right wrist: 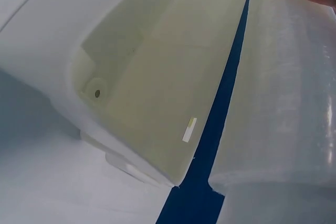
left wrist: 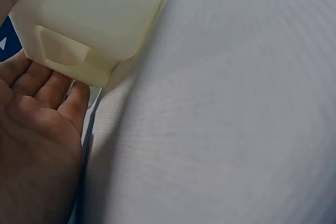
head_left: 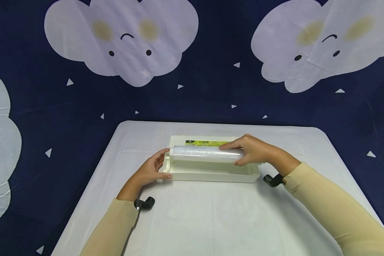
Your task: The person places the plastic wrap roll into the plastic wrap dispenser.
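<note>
Closest to my head cam is the R sleeve, beige, running in from the lower R corner. Mid-table I've got the clear plastic-wrap roll, held lengthwise along the rear edge of a cream open-top dispenser box. On the R wrist feed a blue strip shows btwn roll & box wall, narrowing toward the top of that view, so they're apart there; can't tell if the roll's L end touches the box.

R hand grips the roll nr its R end, pinching it btwn thumb on the near side & fingers over the top. L hand holds the box's L end, thumb on the front corner, fingers round toward the rear; on L wrist I see its fingers against the recessed end.

Inside the box, R wrist gives me a small dark spot nr a corner, plus a small white/yellow sticker. Just behind the roll: a pale lid panel w/ a green-yellow label, partly hidden by the R fingers.

Further out, a blk L wrist cam, a blk R wrist cam, & the L sleeve, also beige. Box sits on a white tablecloth. Beyond it, a dark blue backdrop w/ white clouds & small triangles.
</note>
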The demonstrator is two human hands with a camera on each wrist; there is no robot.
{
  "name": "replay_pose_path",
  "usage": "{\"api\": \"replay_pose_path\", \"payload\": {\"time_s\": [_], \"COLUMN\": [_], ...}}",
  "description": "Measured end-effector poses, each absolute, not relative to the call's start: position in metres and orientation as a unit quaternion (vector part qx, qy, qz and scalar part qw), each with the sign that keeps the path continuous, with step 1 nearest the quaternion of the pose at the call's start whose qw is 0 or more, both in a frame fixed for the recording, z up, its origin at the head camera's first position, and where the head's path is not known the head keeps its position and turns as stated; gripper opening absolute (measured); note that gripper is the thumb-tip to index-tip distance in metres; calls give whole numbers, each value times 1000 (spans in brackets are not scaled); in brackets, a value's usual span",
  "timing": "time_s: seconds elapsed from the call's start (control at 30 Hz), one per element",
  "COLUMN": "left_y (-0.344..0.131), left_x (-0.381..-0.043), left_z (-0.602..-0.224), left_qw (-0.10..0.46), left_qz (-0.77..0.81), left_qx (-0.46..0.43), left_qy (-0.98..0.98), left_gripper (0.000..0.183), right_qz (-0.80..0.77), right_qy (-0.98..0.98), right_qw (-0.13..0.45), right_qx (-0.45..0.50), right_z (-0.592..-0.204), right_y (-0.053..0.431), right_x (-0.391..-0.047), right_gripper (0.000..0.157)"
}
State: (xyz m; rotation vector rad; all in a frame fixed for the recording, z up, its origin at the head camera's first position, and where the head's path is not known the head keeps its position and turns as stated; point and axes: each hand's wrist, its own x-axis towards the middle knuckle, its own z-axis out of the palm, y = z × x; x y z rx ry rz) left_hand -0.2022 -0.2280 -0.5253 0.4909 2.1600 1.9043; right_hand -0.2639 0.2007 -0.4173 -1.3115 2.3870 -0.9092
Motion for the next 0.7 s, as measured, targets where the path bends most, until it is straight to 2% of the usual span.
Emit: {"api": "replay_pose_path", "payload": {"time_s": [0.7], "left_y": [-230], "left_x": [-203], "left_z": [-526], "left_qw": [111], "left_qz": [642], "left_qx": [171], "left_qy": [739], "left_gripper": [109], "right_qz": [-311], "right_qy": [805], "right_qw": [158], "right_qx": [-480], "right_z": [-418], "right_y": [185], "right_x": [-264], "right_gripper": [73]}}
